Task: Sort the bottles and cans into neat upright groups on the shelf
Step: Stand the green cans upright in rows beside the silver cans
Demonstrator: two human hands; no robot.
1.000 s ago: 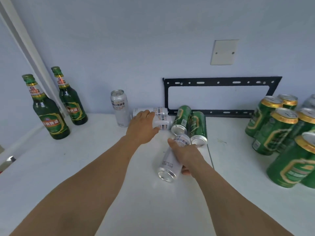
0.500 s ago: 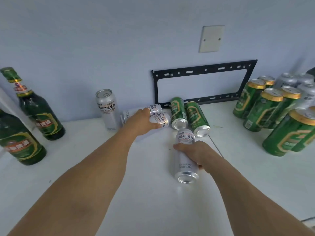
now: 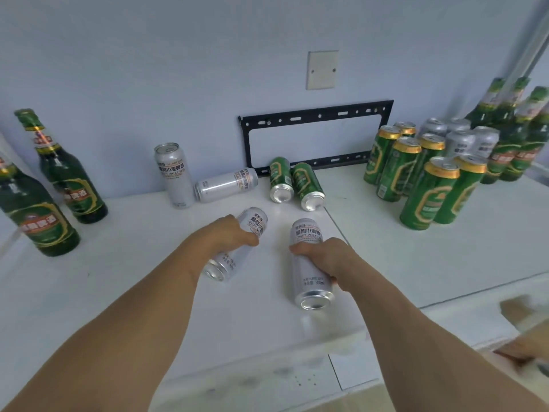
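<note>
My left hand [image 3: 223, 237] grips a silver can [image 3: 255, 223] that is tilted, its base toward me. My right hand [image 3: 325, 257] holds a second silver can [image 3: 307, 233], also on its side just above the white shelf [image 3: 148, 278]. Behind them a third silver can [image 3: 227, 185] lies flat beside an upright silver can [image 3: 173, 175]. Two green cans [image 3: 280, 179] lie on their sides by the wall. Two green bottles [image 3: 69, 173] stand at the left. Upright green cans [image 3: 427, 179], silver cans [image 3: 459, 141] and bottles [image 3: 517, 138] are grouped at the right.
A black metal bracket [image 3: 315, 135] leans against the blue wall, with a blank wall plate [image 3: 322, 69] above it. The shelf's front edge runs close below my arms. A blurred brown object [image 3: 531, 343] sits lower right.
My left hand has pulled one silver can away from the wall pile toward me. My right hand has drawn its can nearer too. The view has swung right, showing more upright cans and bottles.
</note>
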